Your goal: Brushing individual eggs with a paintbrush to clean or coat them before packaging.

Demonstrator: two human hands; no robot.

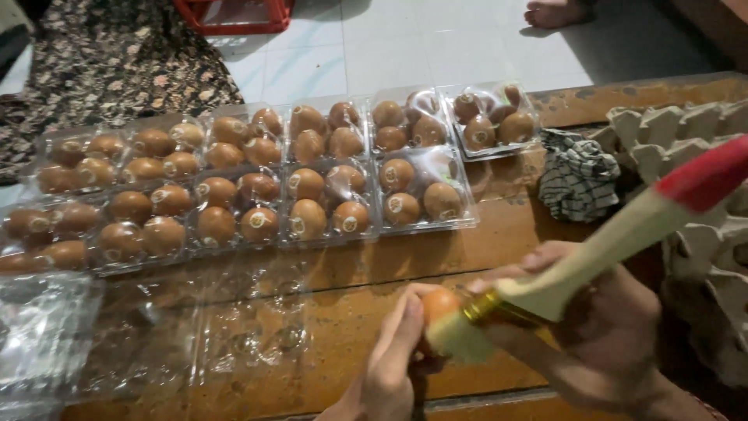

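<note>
White floor tiles (374,47) run beyond the far edge of a worn wooden table (335,335), with a red crate (234,15) and a patterned cloth (117,70) on the floor near the table's far left corner, and a bare foot (555,12) of another person farther right.

At the table's near edge, the left hand (389,366) holds a brown egg (439,306), fingers curled narrowly around it. The right hand (600,343) grips a paintbrush (576,265) with a pale handle and red end; its fingers are closed round the handle, and the bristles touch the egg.

Along the far edge lie clear plastic packs (257,179) filled with brown eggs in two rows, reaching from the left edge past the middle. Empty clear packs (47,335) sit at the near left corner. A checked rag (578,175) lies just right of the packs, and grey pulp egg trays (701,187) stand stacked at the right edge.
</note>
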